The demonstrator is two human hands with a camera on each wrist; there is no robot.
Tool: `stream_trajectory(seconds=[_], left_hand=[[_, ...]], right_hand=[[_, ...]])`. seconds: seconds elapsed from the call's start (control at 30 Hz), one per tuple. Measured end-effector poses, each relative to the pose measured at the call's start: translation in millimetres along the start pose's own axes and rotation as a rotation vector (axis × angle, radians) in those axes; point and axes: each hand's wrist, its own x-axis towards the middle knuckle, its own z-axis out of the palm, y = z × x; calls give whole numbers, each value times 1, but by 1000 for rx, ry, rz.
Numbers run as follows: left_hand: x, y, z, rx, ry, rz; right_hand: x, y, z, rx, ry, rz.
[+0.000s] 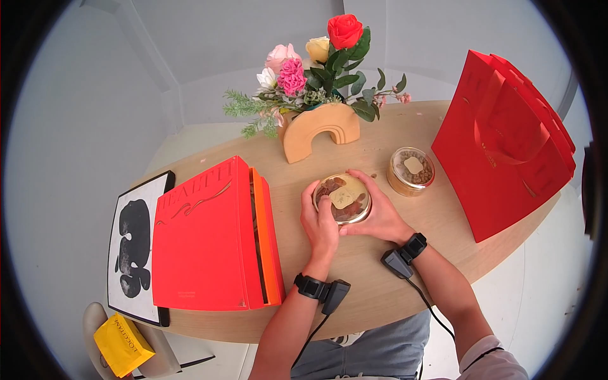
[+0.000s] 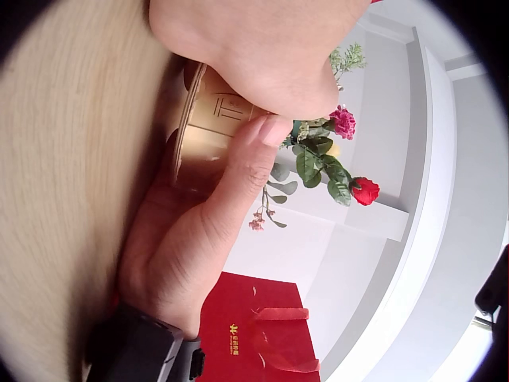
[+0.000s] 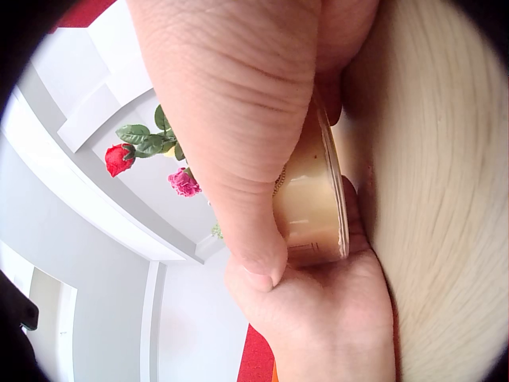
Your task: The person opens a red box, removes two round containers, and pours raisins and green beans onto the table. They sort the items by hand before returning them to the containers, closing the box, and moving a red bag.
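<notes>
A round tub (image 1: 347, 197) with a gold rim and brown dried pieces under its clear lid is held between both hands over the table. My left hand (image 1: 320, 223) grips its left side, with the thumb on the lid by the gold label. Around the right side curl the fingers of my right hand (image 1: 384, 214), its thumb low at the near edge. The tub's gold side (image 2: 208, 139) shows between the hands in the left wrist view, close to the tabletop. In the right wrist view the gold wall (image 3: 314, 211) is partly hidden by the right thumb.
A second tub (image 1: 410, 180) of small round brown pieces stands right of the hands. Beyond it is a red paper bag (image 1: 472, 158). On the left, a red box (image 1: 202, 247) overlaps a framed picture (image 1: 126, 196). An arch-shaped vase (image 1: 297, 136) with flowers stands behind.
</notes>
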Motion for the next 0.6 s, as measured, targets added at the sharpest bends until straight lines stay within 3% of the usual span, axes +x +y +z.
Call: stream_trajectory(seconds=[0.6], left_hand=[[0, 2, 1, 7, 4, 11]], right_hand=[[0, 1, 0, 10, -5, -4]])
